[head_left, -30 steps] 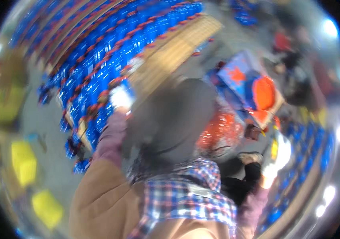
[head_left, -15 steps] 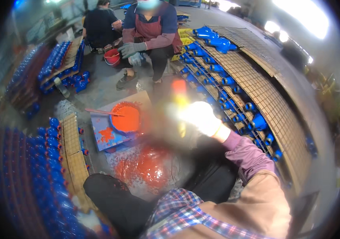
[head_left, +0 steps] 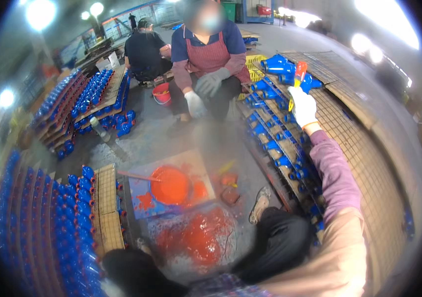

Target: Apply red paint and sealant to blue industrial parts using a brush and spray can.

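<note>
My right hand (head_left: 302,106), in a white glove, is stretched out to the far right and shut on a brush (head_left: 297,81) with a yellow handle and an orange-red tip. The tip is held above a cluster of blue pipe fittings (head_left: 277,64) lying on a wire mesh rack (head_left: 369,163). More blue fittings (head_left: 275,143) run in a row along the rack's near edge, under my forearm. A round dish of orange paint (head_left: 171,185) with a stick in it sits on a board (head_left: 144,203) on the floor in front of me. My left hand is out of sight.
A person in a red apron and gloves (head_left: 211,54) sits facing me, and another in dark clothes (head_left: 144,47) is behind. A red bucket (head_left: 161,94) stands between them. Rows of blue fittings (head_left: 67,222) fill racks at left. Orange paint stains the floor (head_left: 196,237).
The view has swung from the racks on the left toward the right. My right hand with the brush has reached farther out, over the blue fittings on the mesh rack.
</note>
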### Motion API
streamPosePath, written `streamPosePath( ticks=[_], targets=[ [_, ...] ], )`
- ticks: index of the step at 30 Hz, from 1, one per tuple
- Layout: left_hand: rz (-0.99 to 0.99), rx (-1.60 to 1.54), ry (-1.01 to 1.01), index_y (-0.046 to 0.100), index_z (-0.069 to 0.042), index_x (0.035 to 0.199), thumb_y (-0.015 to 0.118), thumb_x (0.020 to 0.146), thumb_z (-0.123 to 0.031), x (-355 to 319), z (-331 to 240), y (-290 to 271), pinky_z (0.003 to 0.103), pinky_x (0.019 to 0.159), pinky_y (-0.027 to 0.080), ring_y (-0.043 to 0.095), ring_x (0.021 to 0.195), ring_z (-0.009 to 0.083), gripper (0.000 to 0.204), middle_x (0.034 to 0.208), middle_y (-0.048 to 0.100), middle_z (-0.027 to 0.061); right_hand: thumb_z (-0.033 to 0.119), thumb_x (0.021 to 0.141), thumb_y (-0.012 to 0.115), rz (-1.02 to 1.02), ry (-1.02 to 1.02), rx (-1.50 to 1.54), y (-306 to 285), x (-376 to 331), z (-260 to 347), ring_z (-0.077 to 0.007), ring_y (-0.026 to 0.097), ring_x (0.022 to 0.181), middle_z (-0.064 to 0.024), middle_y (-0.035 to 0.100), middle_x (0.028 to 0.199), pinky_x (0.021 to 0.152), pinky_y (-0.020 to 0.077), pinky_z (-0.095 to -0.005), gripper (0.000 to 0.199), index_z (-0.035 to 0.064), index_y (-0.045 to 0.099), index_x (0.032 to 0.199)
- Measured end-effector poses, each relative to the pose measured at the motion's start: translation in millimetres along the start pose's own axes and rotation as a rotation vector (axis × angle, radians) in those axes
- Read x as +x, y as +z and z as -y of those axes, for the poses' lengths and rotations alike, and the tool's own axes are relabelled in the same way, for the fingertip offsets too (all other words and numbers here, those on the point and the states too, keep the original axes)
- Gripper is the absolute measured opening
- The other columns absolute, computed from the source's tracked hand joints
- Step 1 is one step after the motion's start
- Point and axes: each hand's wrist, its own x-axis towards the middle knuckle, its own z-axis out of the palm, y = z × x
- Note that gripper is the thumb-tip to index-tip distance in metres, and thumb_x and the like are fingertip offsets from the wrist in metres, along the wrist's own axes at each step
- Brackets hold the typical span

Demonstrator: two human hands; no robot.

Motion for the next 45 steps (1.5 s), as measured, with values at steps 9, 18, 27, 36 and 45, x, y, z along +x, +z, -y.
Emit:
streamPosePath(
  ticks=[9, 18, 27, 36, 45],
  targets=[
    [0.052, 0.162, 0.043, 0.059, -0.017, 0.134, 0.046, 0.101, -0.022, 49.0, -50.5, -10.8, 0.044, 0.085, 0.056, 0.061, 0.104, 0.0397, 0.035, 0.12, 0.06, 0.0203, 0.017, 0.099, 0.05, 0.064, 0.101, 0.118, 82.4, 71.8, -23.7, -0.0382, 0.071, 0.094, -0.019, 0.069, 0.116, 0.082, 0.0556, -0.0487, 0.034, 0.0194, 0.062, 0.131],
    [-0.083, 0.048, 0.228, 0.064, -0.014, 0.125, 0.048, 0.102, -0.028, 113.4, -165.2, -48.1, 0.045, 0.086, 0.054, 0.063, 0.1, 0.0374, 0.031, 0.115, 0.063, 0.0188, 0.039, 0.101, 0.051, 0.299, 0.141, 0.056, 95.2, 93.6, -21.5, -0.0399, 0.068, 0.096, -0.021, 0.07, 0.105, 0.087, 0.0523, -0.0472, 0.034, 0.0127, 0.067, 0.115],
    [-0.236, -0.08, 0.255, 0.069, -0.01, 0.115, 0.05, 0.102, -0.034, 115.0, -168.4, -68.3, 0.047, 0.087, 0.052, 0.065, 0.096, 0.0352, 0.034, 0.11, 0.067, 0.0173, 0.046, 0.104, 0.048, 0.425, -0.076, 0.196, -11.7, 37.0, -2.5, -0.0365, 0.063, 0.062, -0.0165, 0.069, 0.083, 0.057, 0.0471, -0.0485, 0.036, 0.0177, 0.069, 0.113],
    [-0.309, -0.951, 0.211, 0.063, 0.0, 0.125, 0.063, 0.096, -0.014, 77.3, -101.4, -186.5, 0.039, 0.098, 0.049, 0.063, 0.108, 0.0272, 0.032, 0.12, 0.065, 0.0148, 0.032, 0.092, 0.072, -0.019, -0.302, 0.772, -181.8, -13.8, 120.4, -0.0286, 0.053, 0.055, -0.0072, 0.059, 0.067, 0.052, 0.04, -0.0399, 0.019, 0.0137, 0.07, 0.088],
    [0.257, -1.585, 1.08, 0.07, 0.003, 0.109, 0.055, 0.101, -0.037, 23.7, -290.6, -369.9, 0.038, 0.094, 0.05, 0.065, 0.104, 0.0256, 0.043, 0.121, 0.067, 0.015, 0.008, 0.082, 0.084, 0.274, -0.071, 1.661, -303.8, -17.5, 241.4, -0.0091, 0.059, 0.078, -0.0074, 0.07, 0.099, 0.073, 0.0504, -0.0273, 0.032, 0.0106, 0.055, 0.096]
  ],
)
